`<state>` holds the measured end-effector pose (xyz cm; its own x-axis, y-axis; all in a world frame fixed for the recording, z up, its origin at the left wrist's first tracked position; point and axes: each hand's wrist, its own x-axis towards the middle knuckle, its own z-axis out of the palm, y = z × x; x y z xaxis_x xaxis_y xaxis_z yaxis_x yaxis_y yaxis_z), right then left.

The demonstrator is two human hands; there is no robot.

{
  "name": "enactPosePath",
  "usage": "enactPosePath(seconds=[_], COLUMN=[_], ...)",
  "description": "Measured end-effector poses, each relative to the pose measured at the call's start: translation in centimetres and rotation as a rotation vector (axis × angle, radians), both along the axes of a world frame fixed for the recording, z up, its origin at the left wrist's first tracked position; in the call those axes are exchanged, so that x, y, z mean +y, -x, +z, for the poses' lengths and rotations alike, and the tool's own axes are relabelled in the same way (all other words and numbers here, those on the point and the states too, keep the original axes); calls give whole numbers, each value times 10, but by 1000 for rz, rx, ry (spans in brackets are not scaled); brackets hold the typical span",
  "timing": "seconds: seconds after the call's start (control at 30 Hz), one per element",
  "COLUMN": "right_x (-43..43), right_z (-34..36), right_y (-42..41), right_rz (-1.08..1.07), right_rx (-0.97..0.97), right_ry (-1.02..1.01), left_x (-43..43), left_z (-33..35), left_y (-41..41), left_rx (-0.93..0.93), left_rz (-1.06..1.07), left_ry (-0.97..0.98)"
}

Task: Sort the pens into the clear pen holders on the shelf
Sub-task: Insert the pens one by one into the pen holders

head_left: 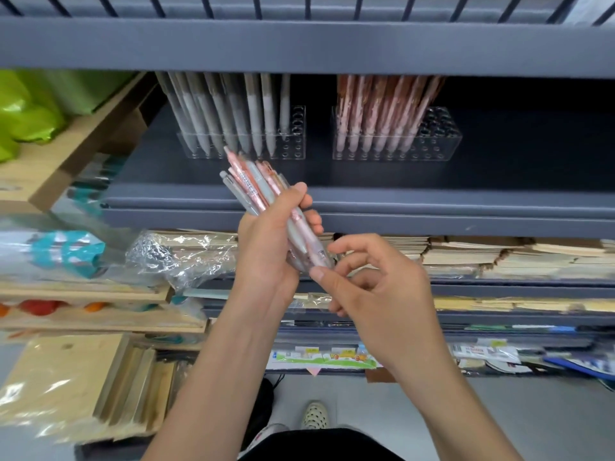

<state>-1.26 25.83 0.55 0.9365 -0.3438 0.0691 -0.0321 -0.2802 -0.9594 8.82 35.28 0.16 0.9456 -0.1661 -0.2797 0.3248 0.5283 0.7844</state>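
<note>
My left hand grips a bundle of pink and grey pens, their clip ends pointing up and left toward the shelf. My right hand is just below the bundle, thumb and forefinger pinching the lower tip of a pink pen. On the grey shelf stand two clear pen holders. The left holder carries several grey pens and has free holes at its right end. The right holder carries several pink pens, with free holes on its right side.
The shelf board above overhangs the tops of the stored pens. Below the pen shelf lie stacks of paper goods and crumpled clear plastic. Wooden boxes and green bags fill the left side.
</note>
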Motion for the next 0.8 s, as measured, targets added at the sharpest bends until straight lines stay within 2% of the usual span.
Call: enactPosePath(seconds=[0.2, 0.37, 0.47, 0.63, 0.8], right_x=[13, 23, 29, 38, 31], right_z=[-8, -9, -9, -16, -20], right_y=[8, 15, 18, 27, 37], right_rz=[-85, -130, -180, -290, -321], right_rx=[-74, -99, -136, -226, -220], right_ry=[103, 2, 11, -32, 45], left_x=[8, 11, 8, 8, 1], left_z=[0, 0, -3, -8, -19], left_y=[15, 29, 38, 47, 59], left_rx=[-12, 34, 81, 60, 44], left_rz=[-1, 38, 81, 64, 59], left_ry=[-26, 12, 15, 34, 2])
